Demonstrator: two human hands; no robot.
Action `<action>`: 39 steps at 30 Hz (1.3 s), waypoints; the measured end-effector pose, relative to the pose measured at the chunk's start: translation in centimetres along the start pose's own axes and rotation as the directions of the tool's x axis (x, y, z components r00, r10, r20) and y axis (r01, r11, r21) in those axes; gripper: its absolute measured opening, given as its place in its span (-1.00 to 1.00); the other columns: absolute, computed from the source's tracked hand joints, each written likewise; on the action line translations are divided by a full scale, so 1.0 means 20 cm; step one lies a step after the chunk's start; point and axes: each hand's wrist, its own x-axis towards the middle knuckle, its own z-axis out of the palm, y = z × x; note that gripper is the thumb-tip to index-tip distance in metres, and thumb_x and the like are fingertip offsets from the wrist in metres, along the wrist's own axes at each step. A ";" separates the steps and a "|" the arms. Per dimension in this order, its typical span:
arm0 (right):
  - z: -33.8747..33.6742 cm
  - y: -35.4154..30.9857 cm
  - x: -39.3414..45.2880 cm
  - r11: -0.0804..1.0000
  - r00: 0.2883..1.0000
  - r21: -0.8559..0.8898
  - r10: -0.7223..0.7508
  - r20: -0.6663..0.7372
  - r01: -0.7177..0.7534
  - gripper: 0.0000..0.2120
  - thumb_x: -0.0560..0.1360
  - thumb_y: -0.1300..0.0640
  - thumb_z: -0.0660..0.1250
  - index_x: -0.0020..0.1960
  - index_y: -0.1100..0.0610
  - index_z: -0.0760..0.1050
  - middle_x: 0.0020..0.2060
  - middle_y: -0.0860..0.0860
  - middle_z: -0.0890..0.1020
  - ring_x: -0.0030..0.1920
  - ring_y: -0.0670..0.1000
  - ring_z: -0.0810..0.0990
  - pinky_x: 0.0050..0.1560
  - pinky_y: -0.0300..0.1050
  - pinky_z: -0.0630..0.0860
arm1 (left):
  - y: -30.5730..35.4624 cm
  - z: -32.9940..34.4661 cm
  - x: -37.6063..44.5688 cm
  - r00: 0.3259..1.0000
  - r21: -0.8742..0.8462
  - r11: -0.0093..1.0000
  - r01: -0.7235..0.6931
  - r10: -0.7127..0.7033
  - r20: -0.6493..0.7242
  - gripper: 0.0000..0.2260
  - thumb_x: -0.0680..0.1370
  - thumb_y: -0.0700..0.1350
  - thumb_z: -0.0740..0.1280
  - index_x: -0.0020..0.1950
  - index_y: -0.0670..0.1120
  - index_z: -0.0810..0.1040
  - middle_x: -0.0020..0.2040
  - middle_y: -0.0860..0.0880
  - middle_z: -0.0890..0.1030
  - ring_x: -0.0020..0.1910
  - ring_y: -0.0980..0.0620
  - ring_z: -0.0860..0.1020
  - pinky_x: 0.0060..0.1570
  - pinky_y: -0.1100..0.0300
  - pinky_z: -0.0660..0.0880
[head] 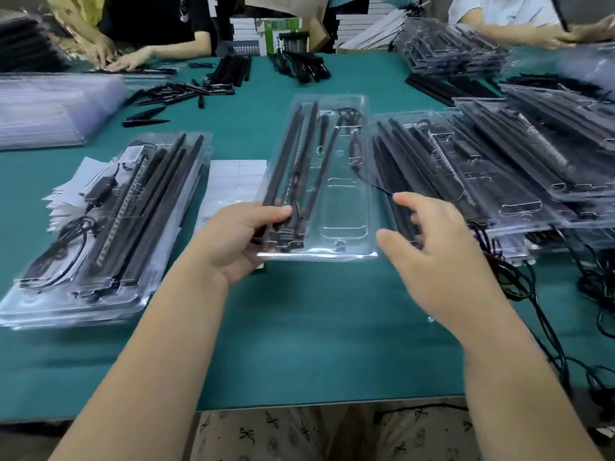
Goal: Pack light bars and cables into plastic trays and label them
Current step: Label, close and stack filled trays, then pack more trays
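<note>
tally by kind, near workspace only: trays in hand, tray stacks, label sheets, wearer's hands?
Tray in hand: 1, gripped by the left hand
Tray stacks: 2, left stack and right stack
Label sheet: 1 plainly visible
Hands: 2, the right hand holds nothing
Total: 6

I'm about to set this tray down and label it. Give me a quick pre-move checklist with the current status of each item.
1. Hold on the tray: ok. The left hand grips the near left corner of the clear tray, thumb on top.
2. Right hand free: ok. It is open beside the tray's right edge, holding nothing.
3. Light bars seated: cannot tell. They lie in the left half, but the near ends are hidden under the thumb.
4. Cable loaded: ok, in the upper right; the lower right pocket looks empty.
5. Label sheet within reach: ok, on the table behind the left hand.
6. Label already on the tray: cannot tell.
</note>
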 end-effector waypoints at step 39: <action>0.01 0.22 0.17 0.848 0.988 -0.515 -0.061 0.141 0.126 -0.64 0.52 0.04 0.29 0.31 -0.11 0.44 0.34 -0.15 0.39 0.18 0.01 0.49 0.11 -0.07 0.41 | -0.12 -0.14 -0.06 0.967 0.104 0.990 -0.101 0.122 -0.223 -0.37 0.38 -0.32 0.47 0.42 -0.11 0.37 0.14 -0.11 0.63 -0.16 0.02 0.67 -0.26 0.17 0.57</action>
